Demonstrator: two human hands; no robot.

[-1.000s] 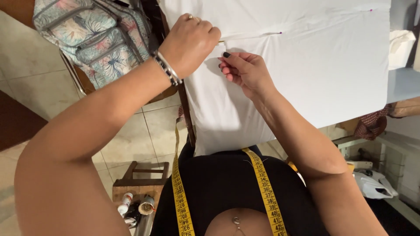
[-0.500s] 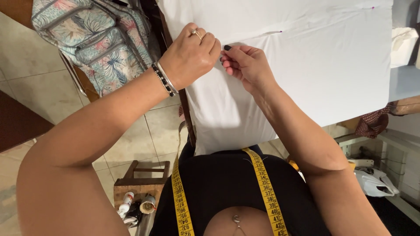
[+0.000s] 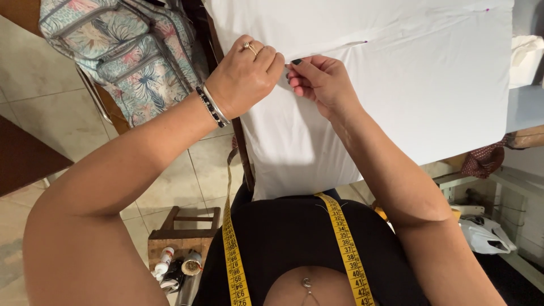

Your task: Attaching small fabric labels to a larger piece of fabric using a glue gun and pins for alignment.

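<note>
Head view shows the left hand (image 3: 243,76) and right hand (image 3: 323,85) meeting, fingers closed pinching a fold in the white fabric (image 3: 396,96) on the counter; keeping that fold taut and straight matters most.

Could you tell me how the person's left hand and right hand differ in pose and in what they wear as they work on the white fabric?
The left hand is curled into a loose fist, back upward, with a ring and wrist bracelets; the right hand shows neither. The right hand pinches with its fingertips, showing dark nail polish, while the left hand's nails are hidden. Both rest together on the white fabric at its fold line.
</note>
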